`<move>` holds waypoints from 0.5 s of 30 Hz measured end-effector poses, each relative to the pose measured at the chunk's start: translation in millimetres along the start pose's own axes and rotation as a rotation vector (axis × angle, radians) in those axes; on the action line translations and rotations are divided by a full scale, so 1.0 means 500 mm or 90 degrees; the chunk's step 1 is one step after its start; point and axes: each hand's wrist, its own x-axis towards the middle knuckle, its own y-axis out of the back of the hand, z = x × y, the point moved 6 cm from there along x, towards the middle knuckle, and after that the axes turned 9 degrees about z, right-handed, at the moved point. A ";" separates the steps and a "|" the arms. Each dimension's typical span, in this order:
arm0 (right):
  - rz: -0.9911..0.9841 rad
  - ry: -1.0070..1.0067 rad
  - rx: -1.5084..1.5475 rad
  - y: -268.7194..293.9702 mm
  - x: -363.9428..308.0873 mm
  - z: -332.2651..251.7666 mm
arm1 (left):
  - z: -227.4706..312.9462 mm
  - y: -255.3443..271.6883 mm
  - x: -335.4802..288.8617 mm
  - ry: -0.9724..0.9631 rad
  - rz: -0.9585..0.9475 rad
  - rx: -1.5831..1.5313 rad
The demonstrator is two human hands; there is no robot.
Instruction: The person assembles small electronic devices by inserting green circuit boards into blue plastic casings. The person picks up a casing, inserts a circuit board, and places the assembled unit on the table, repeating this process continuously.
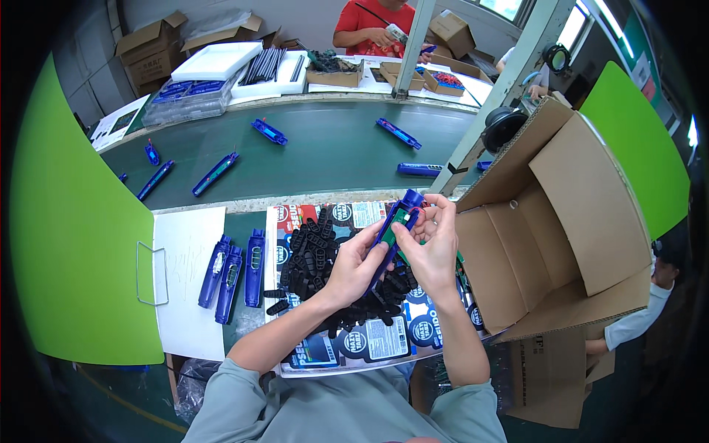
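Between my two hands is a blue plastic housing (411, 199) with a green circuit board (391, 233) inside, tilted with its round end up and away from me. My left hand (355, 264) wraps round its lower part, the thumb lying along it. My right hand (434, 247) grips its upper right side, with the thumb pressed on the board; a bit of red shows by the fingers. Under the hands lies a heap of small black ribbed plastic parts (310, 255) on a printed sheet (377, 341). Several blue housings (254, 269) lie to the left.
A green conveyor belt (295, 166) carrying several blue housings (216, 174) runs across beyond the table. An open cardboard box (509, 258) stands at the right, beside a metal post (473, 140). A green panel (88, 236) is at the left. A person in red (369, 33) works across the belt.
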 end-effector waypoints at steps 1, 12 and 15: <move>-0.011 0.004 0.014 -0.003 0.002 0.006 | -0.004 0.004 0.002 0.003 0.006 -0.001; -0.112 0.102 -0.302 0.033 -0.012 0.128 | -0.020 0.255 0.231 -0.022 0.158 0.198; -0.220 0.089 -0.349 -0.005 -0.039 0.151 | -0.066 0.356 0.322 -0.055 0.236 0.327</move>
